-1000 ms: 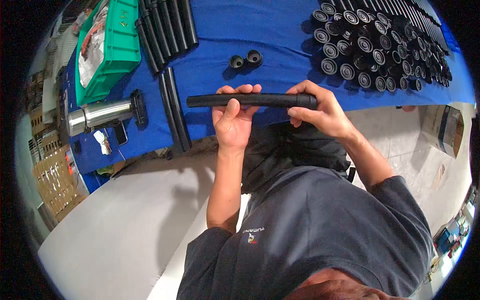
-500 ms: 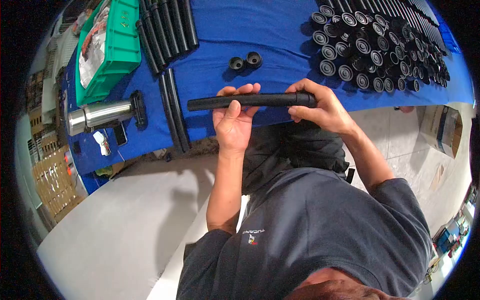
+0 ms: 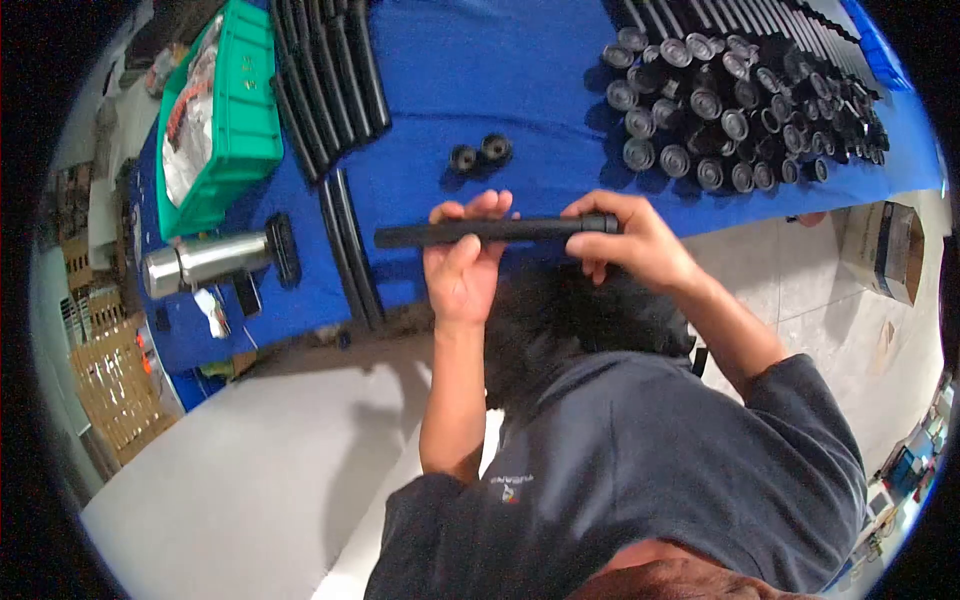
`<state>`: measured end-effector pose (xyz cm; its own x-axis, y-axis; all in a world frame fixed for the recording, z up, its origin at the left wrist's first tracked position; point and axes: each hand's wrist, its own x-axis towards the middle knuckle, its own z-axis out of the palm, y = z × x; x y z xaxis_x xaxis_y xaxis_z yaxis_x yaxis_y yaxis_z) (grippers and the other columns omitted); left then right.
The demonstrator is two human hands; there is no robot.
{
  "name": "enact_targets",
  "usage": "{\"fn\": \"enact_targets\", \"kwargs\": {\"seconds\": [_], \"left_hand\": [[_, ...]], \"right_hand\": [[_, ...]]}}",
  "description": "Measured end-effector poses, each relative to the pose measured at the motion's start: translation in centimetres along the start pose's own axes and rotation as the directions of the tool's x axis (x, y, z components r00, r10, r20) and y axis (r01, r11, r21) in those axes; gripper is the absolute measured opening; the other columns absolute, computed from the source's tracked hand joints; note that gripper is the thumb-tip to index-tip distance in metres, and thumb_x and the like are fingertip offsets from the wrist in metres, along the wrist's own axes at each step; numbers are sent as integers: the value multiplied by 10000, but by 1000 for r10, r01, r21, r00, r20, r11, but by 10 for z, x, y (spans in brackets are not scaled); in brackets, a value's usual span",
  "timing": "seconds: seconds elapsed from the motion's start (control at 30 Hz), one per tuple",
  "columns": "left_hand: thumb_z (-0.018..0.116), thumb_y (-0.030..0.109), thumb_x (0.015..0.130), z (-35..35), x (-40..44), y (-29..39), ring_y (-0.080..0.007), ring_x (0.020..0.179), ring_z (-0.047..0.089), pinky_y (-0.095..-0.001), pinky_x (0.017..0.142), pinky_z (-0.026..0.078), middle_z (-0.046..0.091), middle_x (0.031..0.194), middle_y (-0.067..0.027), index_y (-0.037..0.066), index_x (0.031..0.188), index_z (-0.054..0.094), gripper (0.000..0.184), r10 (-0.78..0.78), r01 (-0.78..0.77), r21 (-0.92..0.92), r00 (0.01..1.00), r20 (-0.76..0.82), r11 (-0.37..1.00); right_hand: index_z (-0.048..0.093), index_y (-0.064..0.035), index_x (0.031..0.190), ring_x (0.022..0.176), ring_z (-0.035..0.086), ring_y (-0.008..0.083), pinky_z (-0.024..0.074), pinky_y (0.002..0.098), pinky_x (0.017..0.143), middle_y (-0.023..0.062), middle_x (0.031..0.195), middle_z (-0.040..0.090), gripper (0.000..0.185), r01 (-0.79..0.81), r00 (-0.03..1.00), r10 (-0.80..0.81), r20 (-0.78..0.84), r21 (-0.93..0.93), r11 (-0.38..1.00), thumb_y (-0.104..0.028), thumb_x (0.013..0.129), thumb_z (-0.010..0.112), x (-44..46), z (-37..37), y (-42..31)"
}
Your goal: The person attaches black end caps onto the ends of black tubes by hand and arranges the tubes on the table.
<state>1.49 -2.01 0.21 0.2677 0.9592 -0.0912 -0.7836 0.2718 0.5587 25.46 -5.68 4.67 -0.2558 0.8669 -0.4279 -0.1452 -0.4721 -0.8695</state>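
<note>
A long black tube (image 3: 410,236) lies level across both hands, above the front edge of the blue cloth. My left hand (image 3: 464,262) grips it left of its middle, thumb below and fingers behind. Around the wider right end is my right hand (image 3: 625,243), with thumb and fingers closed on it. Two small round black caps (image 3: 480,153) sit on the cloth just beyond the tube. Two black tubes (image 3: 350,245) lie side by side to the left of my left hand.
More black tubes (image 3: 330,85) lie at the upper left, beside a green crate (image 3: 240,120) holding bags. A steel flask (image 3: 210,260) lies near the left edge. Many round black parts (image 3: 710,120) crowd the upper right. The blue cloth (image 3: 480,60) covers the table.
The view has shifted, so the table and held tube appear lower, while the round parts at the right sit further left. Both hands keep their hold on the tube.
</note>
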Motion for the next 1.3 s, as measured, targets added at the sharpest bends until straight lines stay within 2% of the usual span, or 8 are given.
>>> {"fn": "enact_targets", "kwargs": {"seconds": [0.13,0.2,0.6,0.7,0.8,0.87,1.1,1.3], "left_hand": [[703,66,944,-7,-3,1,-454,1270,596,-590,1017,565,642,1295,-265,76,1204,564,295,-82,83,-27,997,12,996],[703,88,953,-8,0,0,-454,1234,623,-584,928,618,664,1268,-243,74,1220,573,297,-52,52,-5,997,48,999],[686,76,961,-11,-2,1,-455,1233,620,-612,955,598,674,1226,-253,73,1206,582,266,-75,76,-60,997,33,995],[688,72,959,-9,-4,2,-447,1246,614,-612,982,583,672,1240,-251,76,1222,579,285,-76,77,-54,997,22,996],[697,68,951,2,-3,5,-441,1252,613,-604,994,576,672,1250,-246,79,1234,576,308,-77,76,-19,997,-12,997],[709,60,939,-6,-2,1,-435,1247,617,-584,989,582,669,1263,-242,81,1260,562,354,-85,85,-9,996,-9,996],[707,10,925,-1,-4,1,-443,1186,651,-580,917,625,684,1185,-248,76,1216,546,339,-51,52,-10,999,11,999],[680,24,955,-9,-5,2,-442,1224,628,-579,959,608,660,1239,-245,68,1273,542,349,-33,32,27,999,42,999]], "right_hand": [[646,15,1189,686,651,89,550,267,602,21,823,676,321,227,972,-235,-10,-214,950,-150,936,759,-3,2,7],[640,24,1186,689,654,86,557,266,609,21,808,674,316,180,983,-181,-2,-102,978,-140,941,754,-4,4,2],[630,29,1188,667,650,68,557,256,594,9,799,672,318,153,988,-151,37,-71,986,-124,940,756,-3,4,1],[629,20,1198,718,687,146,567,300,654,62,856,695,341,126,992,-122,38,-125,984,-128,923,766,-6,4,-2],[631,-3,1210,828,696,282,562,382,740,137,945,689,366,525,789,-604,109,-631,571,-139,902,772,-2,2,0],[633,-24,1215,930,659,383,539,449,802,191,1011,658,383,492,817,-565,113,-648,581,-159,886,776,-4,5,2],[658,25,1150,855,681,376,534,441,756,208,965,694,359,403,907,-410,97,-487,775,-231,914,745,-7,1,-6],[660,28,1143,853,683,376,532,444,737,207,945,687,351,503,846,-519,123,-506,700,-224,912,742,-1,0,3]]}}
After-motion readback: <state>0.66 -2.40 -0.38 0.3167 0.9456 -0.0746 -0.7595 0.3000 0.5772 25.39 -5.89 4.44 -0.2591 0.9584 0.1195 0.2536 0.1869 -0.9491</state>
